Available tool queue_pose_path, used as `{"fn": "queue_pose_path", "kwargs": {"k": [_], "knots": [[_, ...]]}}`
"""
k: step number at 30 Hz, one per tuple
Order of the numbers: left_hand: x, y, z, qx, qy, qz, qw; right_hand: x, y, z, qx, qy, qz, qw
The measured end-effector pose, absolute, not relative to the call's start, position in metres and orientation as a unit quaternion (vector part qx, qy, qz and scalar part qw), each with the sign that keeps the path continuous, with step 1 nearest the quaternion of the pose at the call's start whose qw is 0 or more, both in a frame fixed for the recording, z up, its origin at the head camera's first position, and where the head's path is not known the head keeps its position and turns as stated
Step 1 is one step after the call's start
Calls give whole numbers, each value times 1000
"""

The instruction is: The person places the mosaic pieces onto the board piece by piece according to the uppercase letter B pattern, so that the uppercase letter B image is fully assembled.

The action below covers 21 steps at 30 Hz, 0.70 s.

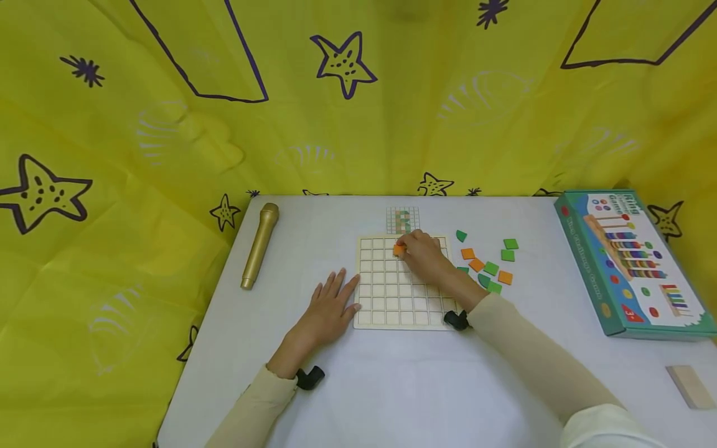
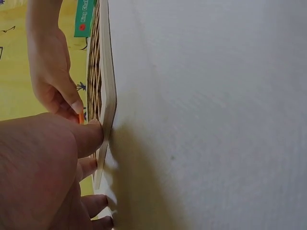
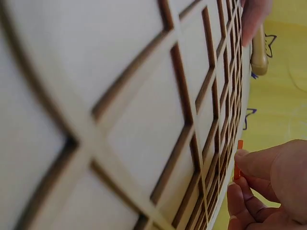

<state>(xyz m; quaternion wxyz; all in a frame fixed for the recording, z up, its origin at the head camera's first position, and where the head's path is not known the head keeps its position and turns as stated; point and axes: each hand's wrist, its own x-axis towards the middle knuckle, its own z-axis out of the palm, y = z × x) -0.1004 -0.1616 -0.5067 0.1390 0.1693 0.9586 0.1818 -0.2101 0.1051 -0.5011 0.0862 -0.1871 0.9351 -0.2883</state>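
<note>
A pale wooden grid board [image 1: 386, 305] with square cells lies on the white table. Over its upper rows, my right hand [image 1: 426, 256] pinches an orange square tile [image 1: 398, 249] between thumb and fingers. In the right wrist view that orange tile [image 3: 238, 158] stands on edge in the pinch. My left hand [image 1: 327, 310] is spread flat, its thumb and fingertips touching the board's left edge. The left wrist view shows the left thumb [image 2: 91, 136] on the board's rim. Behind the board lies a small printed grid card [image 1: 411, 214], its lower part hidden.
Loose orange tiles [image 1: 467, 253] and green tiles [image 1: 507, 255] are scattered right of the board, some behind the right arm. A gold microphone-shaped object [image 1: 260, 246] lies at left. A green game box [image 1: 633, 267] and a small wooden block [image 1: 690, 386] are at right. A yellow curtain [image 1: 392, 137] hangs behind.
</note>
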Motion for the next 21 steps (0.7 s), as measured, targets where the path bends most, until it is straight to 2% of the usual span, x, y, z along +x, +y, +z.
{"fn": "queue_pose_path", "kwargs": {"k": [7,21], "knots": [[-100,-161,-505,168,960,174,139,-207,94,-503,-197,937,-282,66],[-99,-161,-504,166,960,178,139,-205,85,-502,-206,932,-291,61]]}}
